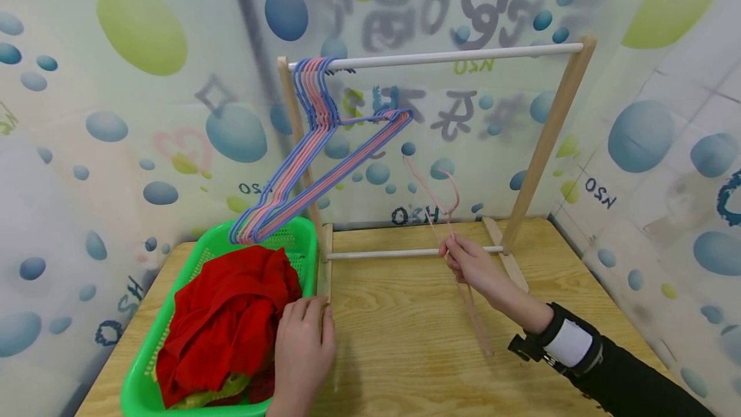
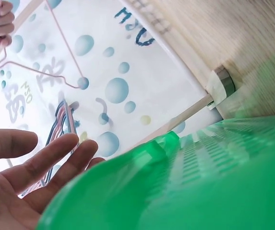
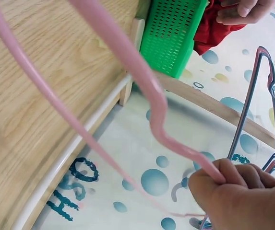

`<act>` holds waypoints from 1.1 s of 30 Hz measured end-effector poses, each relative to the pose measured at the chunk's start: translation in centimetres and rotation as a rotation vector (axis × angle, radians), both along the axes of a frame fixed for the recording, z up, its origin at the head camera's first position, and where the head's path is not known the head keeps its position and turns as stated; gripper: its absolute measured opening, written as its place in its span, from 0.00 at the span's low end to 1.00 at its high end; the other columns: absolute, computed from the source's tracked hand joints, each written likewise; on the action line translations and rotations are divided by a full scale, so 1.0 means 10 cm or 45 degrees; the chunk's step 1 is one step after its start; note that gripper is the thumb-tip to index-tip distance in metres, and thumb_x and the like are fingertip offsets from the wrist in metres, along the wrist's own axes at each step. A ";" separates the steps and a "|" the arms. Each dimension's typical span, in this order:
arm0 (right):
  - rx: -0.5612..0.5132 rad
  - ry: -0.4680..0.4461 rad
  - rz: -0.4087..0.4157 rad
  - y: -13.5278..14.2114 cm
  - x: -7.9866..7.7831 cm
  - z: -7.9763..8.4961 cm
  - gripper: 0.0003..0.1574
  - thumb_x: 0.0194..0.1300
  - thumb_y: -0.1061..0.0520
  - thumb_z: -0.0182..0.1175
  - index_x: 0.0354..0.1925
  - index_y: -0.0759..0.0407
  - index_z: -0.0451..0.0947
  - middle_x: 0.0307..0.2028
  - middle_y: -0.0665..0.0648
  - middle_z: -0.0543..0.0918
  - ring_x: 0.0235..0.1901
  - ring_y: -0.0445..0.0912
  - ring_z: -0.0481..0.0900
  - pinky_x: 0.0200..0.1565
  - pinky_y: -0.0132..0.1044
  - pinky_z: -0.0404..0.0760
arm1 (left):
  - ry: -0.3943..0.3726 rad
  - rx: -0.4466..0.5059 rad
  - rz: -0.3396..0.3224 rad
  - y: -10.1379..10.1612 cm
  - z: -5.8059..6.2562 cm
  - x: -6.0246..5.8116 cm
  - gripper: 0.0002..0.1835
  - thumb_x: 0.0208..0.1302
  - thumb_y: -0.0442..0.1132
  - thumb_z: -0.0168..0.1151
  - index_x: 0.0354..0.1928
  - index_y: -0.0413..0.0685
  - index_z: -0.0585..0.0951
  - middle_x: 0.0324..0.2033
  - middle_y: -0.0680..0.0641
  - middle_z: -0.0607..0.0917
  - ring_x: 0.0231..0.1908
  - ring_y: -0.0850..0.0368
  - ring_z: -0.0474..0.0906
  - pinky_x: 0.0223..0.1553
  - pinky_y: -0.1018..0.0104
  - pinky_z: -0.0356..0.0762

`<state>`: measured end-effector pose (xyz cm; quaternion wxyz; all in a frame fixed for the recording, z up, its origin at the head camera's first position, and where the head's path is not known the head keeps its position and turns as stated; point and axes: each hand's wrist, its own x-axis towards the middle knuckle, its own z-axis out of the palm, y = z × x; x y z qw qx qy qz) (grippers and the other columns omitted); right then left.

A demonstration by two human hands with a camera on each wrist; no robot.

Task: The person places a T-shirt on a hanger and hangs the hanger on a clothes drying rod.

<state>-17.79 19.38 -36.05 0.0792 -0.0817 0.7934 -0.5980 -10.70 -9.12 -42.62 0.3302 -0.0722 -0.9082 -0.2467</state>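
My right hand [image 1: 471, 266] grips a pink clothes hanger [image 3: 132, 62] just below its hook, in front of the rack's lower right side. The hanger's hook points up in the head view, and one arm slants toward the table. My left hand [image 1: 303, 343] is over the right rim of a green basket [image 1: 139, 352], its fingers loosely extended and nothing held in them in the left wrist view. Inside that basket lies a heap of red cloth [image 1: 231, 314], with a bit of yellow-green cloth [image 1: 211, 394] under it.
A wooden rack [image 1: 547, 147] with a white top bar [image 1: 451, 56] stands at the back of the table [image 1: 393, 352]. Several blue and pink hangers [image 1: 289, 166] hang bunched at the bar's left end, above the basket. Behind it is a wall covering [image 1: 370, 5] with a bubble print.
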 end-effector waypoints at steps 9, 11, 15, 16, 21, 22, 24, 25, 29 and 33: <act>0.190 0.102 -0.095 0.13 0.02 -0.04 0.26 0.79 0.47 0.37 0.43 0.67 0.71 0.20 0.50 0.61 0.17 0.39 0.53 0.20 0.31 0.55 | -0.020 0.040 -0.018 -0.04 0.00 0.02 0.06 0.58 0.34 0.64 0.37 0.40 0.85 0.34 0.45 0.82 0.38 0.47 0.76 0.42 0.53 0.74; 0.231 0.150 -0.108 0.17 0.02 -0.05 0.26 0.79 0.47 0.38 0.42 0.67 0.72 0.19 0.50 0.60 0.16 0.38 0.52 0.18 0.31 0.54 | -0.020 0.042 -0.014 -0.05 0.00 0.02 0.06 0.58 0.33 0.64 0.37 0.40 0.85 0.34 0.45 0.82 0.38 0.48 0.76 0.42 0.54 0.74; 0.261 0.237 -0.122 0.24 0.02 -0.04 0.25 0.78 0.49 0.39 0.41 0.67 0.73 0.19 0.50 0.60 0.15 0.38 0.51 0.18 0.32 0.53 | -0.011 0.047 -0.016 -0.08 0.00 0.03 0.06 0.58 0.33 0.63 0.37 0.39 0.85 0.34 0.45 0.82 0.38 0.48 0.75 0.41 0.54 0.74; 0.263 0.253 -0.130 0.26 0.02 -0.04 0.24 0.78 0.49 0.40 0.41 0.67 0.74 0.19 0.51 0.60 0.16 0.38 0.52 0.19 0.32 0.54 | -0.007 0.048 -0.018 -0.08 0.00 0.03 0.06 0.58 0.33 0.63 0.37 0.39 0.85 0.34 0.45 0.82 0.38 0.48 0.75 0.41 0.54 0.74; 0.309 0.336 -0.169 0.37 0.00 -0.05 0.23 0.78 0.50 0.42 0.41 0.67 0.74 0.23 0.53 0.63 0.21 0.42 0.59 0.26 0.35 0.60 | 0.001 0.056 -0.033 -0.10 0.00 0.02 0.06 0.58 0.32 0.64 0.37 0.38 0.85 0.34 0.45 0.82 0.38 0.48 0.75 0.41 0.55 0.74; 0.327 0.348 -0.177 0.39 0.00 -0.05 0.23 0.78 0.50 0.42 0.41 0.67 0.74 0.23 0.54 0.63 0.22 0.43 0.60 0.27 0.35 0.60 | 0.001 0.059 -0.035 -0.10 0.01 0.03 0.06 0.57 0.32 0.64 0.37 0.38 0.85 0.34 0.45 0.82 0.38 0.48 0.75 0.41 0.55 0.74; 0.371 0.368 -0.185 0.44 -0.01 -0.06 0.24 0.78 0.49 0.41 0.40 0.66 0.75 0.23 0.54 0.64 0.23 0.44 0.61 0.28 0.36 0.61 | 0.002 0.068 -0.038 -0.10 0.00 0.03 0.07 0.57 0.31 0.64 0.37 0.38 0.85 0.34 0.45 0.82 0.39 0.48 0.75 0.41 0.55 0.75; 0.395 0.376 -0.189 0.46 0.00 -0.07 0.24 0.78 0.49 0.41 0.40 0.65 0.75 0.23 0.54 0.64 0.23 0.44 0.62 0.28 0.36 0.62 | 0.003 0.072 -0.038 -0.10 0.00 0.03 0.07 0.57 0.31 0.64 0.38 0.38 0.85 0.34 0.45 0.82 0.39 0.49 0.75 0.42 0.55 0.75; 0.448 0.380 -0.192 0.54 0.03 -0.08 0.25 0.78 0.47 0.41 0.39 0.64 0.77 0.24 0.55 0.66 0.25 0.44 0.63 0.31 0.36 0.64 | 0.020 0.089 -0.041 -0.11 0.01 0.05 0.07 0.58 0.31 0.63 0.38 0.38 0.85 0.34 0.46 0.82 0.39 0.49 0.75 0.41 0.56 0.75; 0.438 0.346 -0.192 0.59 0.06 -0.10 0.26 0.77 0.46 0.42 0.39 0.63 0.79 0.22 0.54 0.64 0.20 0.44 0.59 0.26 0.36 0.61 | 0.035 0.099 -0.052 -0.13 0.03 0.06 0.07 0.59 0.31 0.63 0.38 0.38 0.85 0.34 0.46 0.82 0.38 0.50 0.75 0.39 0.57 0.76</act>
